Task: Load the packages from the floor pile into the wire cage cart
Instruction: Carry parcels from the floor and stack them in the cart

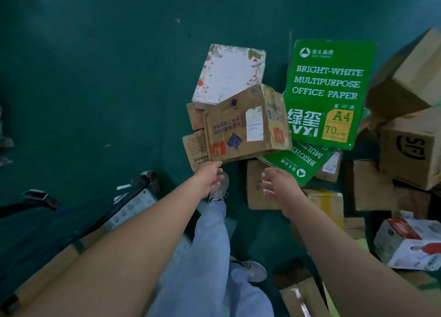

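Floor: dark green (83, 90), scuffed, filling the upper and left frame.
Lower left: black frame bars (128, 195) with a pale panel, blurred; whether part of the cart, cannot tell.
Left hand (210, 177): at frame centre, fingers curled at the near lower corner of the taped brown carton (245, 126); fingertips hidden, so grip on it cannot be told.
Taped brown carton: centre frame, tilted, white label and red marks on its face, lying on smaller brown boxes at the pile's left edge.
Floral white box (226, 75): just above the carton, touching its upper edge.
Legs: pale blue jeans (210, 257) and grey shoes, bottom centre.
Right hand (279, 180): right of centre, fingers spread and relaxed, holding nothing, apart from the carton, over a brown box.
Green paper ream (329, 90): upper right of centre, beside the carton, a second green ream under it.
Right edge: heaped brown cartons, one marked SF (410, 145); red-and-white box (410, 242) lower right.
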The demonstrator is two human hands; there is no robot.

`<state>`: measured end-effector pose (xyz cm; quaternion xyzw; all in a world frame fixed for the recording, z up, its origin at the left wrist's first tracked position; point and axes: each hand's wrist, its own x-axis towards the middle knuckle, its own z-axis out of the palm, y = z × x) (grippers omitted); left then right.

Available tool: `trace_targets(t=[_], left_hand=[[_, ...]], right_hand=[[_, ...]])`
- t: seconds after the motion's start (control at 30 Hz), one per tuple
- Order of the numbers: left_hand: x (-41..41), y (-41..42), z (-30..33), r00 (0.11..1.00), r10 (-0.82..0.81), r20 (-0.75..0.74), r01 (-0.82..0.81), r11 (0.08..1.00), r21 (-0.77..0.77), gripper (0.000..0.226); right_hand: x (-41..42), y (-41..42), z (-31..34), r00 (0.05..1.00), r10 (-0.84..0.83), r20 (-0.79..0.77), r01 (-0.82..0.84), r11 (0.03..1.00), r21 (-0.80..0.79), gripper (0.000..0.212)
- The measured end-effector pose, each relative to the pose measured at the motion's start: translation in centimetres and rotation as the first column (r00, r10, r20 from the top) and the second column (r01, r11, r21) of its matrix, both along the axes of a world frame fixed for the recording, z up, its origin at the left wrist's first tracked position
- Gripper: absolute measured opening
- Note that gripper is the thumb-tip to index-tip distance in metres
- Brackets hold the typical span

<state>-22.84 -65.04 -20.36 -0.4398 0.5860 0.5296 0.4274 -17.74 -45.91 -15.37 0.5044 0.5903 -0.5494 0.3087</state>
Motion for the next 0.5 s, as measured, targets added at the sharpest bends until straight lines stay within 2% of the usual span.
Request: trace_targets(t=[0.13,0.3,0.4,0.5], left_hand=[[-4.8,-0.7,-7.2,0.998,0.002,0.056,-0.001,1.0,-0.023,0.02],[-9.3,-1.7,-15.2,0.995,0.014,0.099,-0.008,0.998,-0.061,0.023],[-11.2,-1.9,-18.8,0.994,-0.013,0.113,0.018,0.999,-0.043,0.013],[-12.8,-1.8,-21.3,0.989,-0.048,0.141,0.06,0.995,-0.083,0.012]], right_hand=[[-6.4,0.9,-5.4,0.987,0.161,-0.016,-0.154,0.964,0.218,0.021],[-12.3,1.6,-12.9,0.932,0.361,-0.022,-0.31,0.83,0.463,0.033],[-15.1,1.7,-16.4,0.92,0.392,-0.02,-0.312,0.761,0.568,0.027],[-17.0,2.1,-19.1,0.939,0.343,-0.037,-0.244,0.736,0.631,0.023]])
